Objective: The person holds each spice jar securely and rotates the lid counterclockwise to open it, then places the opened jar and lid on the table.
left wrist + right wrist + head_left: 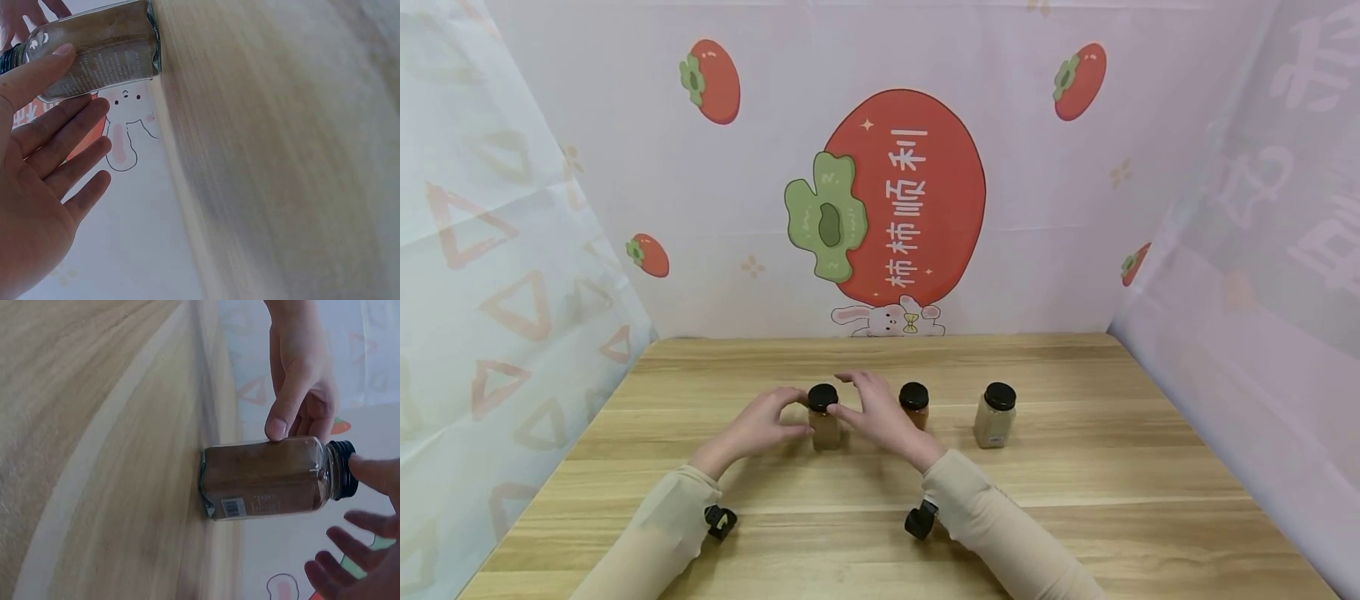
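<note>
A glass jar of brown powder with a black lid stands upright on the table between both hands. My left hand is at its left side, the thumb against the glass and the other fingers fairly straight. In the left wrist view that thumb overlaps the jar, while the fingertips lie along its edge. From the other side, my right hand reaches in with spread fingers, its thumb right at the black lid. A small barcode sticker shows on the glass near the base.
Behind my right hand stands a second black-lidded jar with reddish-brown contents, partly hidden. Farther right is a third jar of pale beige powder. The wooden table meets a printed cloth backdrop at its far edge.
</note>
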A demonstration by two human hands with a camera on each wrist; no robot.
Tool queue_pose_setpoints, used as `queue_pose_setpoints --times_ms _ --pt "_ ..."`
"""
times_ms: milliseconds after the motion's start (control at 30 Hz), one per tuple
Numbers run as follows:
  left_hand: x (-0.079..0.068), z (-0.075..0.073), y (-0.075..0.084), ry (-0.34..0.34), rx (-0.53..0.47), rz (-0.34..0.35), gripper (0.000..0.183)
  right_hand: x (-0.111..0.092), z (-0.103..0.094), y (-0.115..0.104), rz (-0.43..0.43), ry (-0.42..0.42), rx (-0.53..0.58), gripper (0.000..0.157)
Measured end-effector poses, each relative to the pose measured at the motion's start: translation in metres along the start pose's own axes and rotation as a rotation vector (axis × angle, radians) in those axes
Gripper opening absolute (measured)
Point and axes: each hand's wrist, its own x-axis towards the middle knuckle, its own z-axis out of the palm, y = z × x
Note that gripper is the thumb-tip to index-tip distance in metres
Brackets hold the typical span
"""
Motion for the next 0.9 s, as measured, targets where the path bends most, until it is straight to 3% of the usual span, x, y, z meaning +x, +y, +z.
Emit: queue_pose_setpoints --times_ms 167,367,567,900 --pt "-0.001 0.000 0.000 -0.003 0.003 -0.008 0.041 -0.003 0.003 -0.004 0.038 0.084 0.023 0.049" --pt "0.000 0.000 0.000 -0.004 0.002 0.002 0.038 -0.005 0.007 -0.009 0.063 0.129 0.001 0.047" --pt "0.001 0.001 -0.001 0.003 -0.004 0.016 0.035 -0.004 0.012 -0.012 0.060 0.125 -0.043 0.049" --pt "0.001 0.001 -0.001 0.008 0.004 0.030 0.035 -0.002 0.010 -0.015 0.061 0.099 -0.023 0.048"
